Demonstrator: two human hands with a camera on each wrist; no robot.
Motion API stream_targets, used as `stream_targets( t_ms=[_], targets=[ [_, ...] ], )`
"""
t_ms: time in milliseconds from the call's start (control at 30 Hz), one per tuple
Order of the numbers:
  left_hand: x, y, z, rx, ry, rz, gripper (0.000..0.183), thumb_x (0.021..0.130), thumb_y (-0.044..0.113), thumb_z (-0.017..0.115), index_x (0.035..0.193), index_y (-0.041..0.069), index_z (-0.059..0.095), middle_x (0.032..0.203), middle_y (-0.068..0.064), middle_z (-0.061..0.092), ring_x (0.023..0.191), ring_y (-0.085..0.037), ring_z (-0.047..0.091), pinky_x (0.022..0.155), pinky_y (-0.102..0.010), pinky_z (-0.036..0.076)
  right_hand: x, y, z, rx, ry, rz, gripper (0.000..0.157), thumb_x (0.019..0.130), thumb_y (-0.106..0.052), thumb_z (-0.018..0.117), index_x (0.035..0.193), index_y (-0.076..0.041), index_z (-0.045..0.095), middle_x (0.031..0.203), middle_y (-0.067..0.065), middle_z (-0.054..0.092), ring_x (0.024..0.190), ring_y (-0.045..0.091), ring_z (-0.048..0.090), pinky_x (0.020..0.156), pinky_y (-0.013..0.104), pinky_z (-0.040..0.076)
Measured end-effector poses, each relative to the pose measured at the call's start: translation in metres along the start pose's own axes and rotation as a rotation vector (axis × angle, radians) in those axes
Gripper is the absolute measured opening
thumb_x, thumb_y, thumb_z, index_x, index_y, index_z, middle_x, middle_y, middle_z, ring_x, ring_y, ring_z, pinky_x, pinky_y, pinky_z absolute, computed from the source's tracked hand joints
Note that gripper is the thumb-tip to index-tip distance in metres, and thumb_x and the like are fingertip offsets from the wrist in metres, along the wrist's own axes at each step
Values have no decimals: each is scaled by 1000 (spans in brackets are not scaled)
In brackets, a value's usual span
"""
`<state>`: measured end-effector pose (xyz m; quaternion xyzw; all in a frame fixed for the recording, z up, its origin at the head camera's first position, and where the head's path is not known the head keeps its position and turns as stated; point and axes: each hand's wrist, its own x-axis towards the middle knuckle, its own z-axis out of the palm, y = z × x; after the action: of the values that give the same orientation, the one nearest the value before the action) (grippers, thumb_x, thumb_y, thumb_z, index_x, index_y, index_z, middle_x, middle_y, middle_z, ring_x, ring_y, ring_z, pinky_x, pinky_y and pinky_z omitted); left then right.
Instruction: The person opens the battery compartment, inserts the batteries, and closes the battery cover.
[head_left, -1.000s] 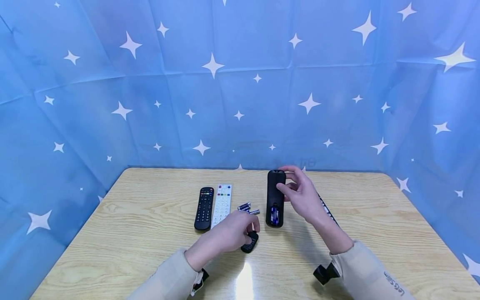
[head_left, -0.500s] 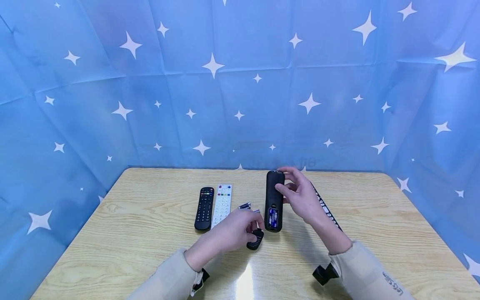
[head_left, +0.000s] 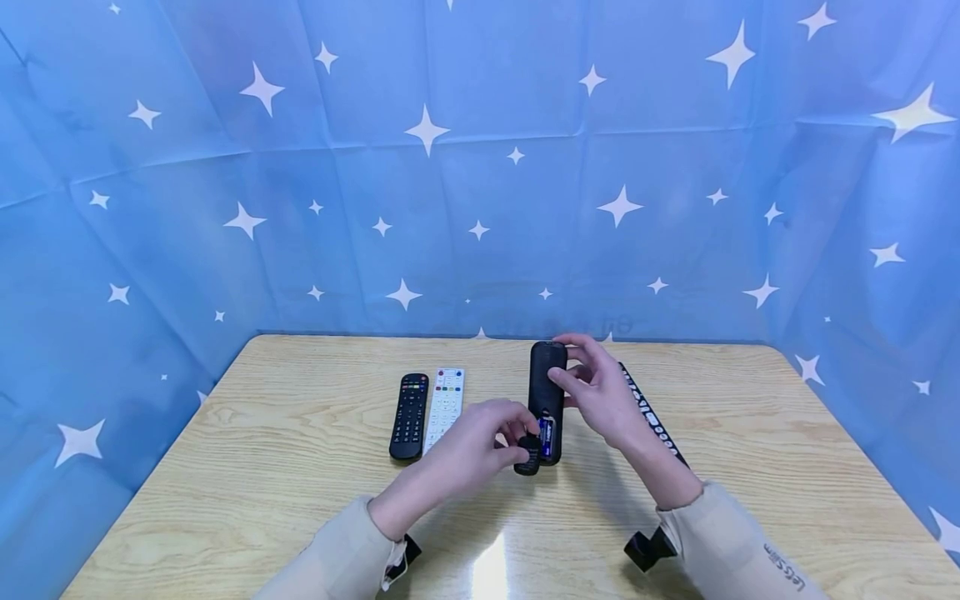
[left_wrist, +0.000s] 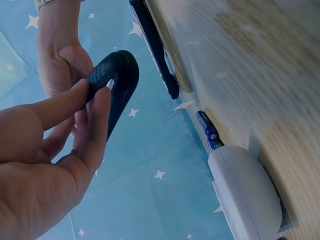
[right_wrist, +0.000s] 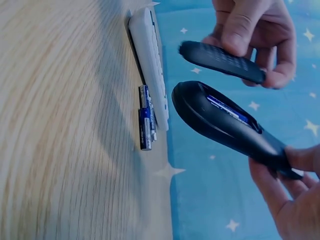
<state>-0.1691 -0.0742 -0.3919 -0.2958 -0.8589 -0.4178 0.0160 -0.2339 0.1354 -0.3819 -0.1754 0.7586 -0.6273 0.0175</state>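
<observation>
Worktop (head_left: 300, 467) below: left grip (head_left: 480, 437) pinches the cover (right_wrist: 215, 59), right grip (head_left: 602, 396) holds the remote (head_left: 545, 383); tipping could spill its batteries (right_wrist: 227, 110).

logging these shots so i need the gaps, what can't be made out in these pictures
Loose batteries, head view: hidden behind the left hand.
White remote, head view: lower end behind that hand.
Right remote, head view: partly behind the right hand and forearm.
Held remote, head view: front faces away.
White remote, left wrist view: cut off by the bottom edge.
Loose batteries' print, right wrist view: too small and blurred.
</observation>
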Motion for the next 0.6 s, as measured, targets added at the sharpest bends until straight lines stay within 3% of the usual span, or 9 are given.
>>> stream_targets(
  t_ms=[300, 600],
  targets=[
    [3, 2, 3, -48, 118, 20, 25, 87, -2, 80, 108, 8, 70, 97, 0, 65, 87, -12, 62, 72, -23, 56, 1, 1, 3, 32, -31, -8, 41, 102, -2, 62, 142, -5, 49, 126, 24, 62, 98, 35, 67, 72, 46, 62],
    [4, 4, 4, -66, 133, 7, 26, 87, -2, 80, 109, 8, 71, 101, -1, 67, 88, -13, 62, 71, -23, 56, -1, -1, 4, 22, -35, -7, 41, 103, -5, 62, 142, -6, 49, 128, 23, 62, 99, 35, 67, 72, 43, 62]
  ],
)
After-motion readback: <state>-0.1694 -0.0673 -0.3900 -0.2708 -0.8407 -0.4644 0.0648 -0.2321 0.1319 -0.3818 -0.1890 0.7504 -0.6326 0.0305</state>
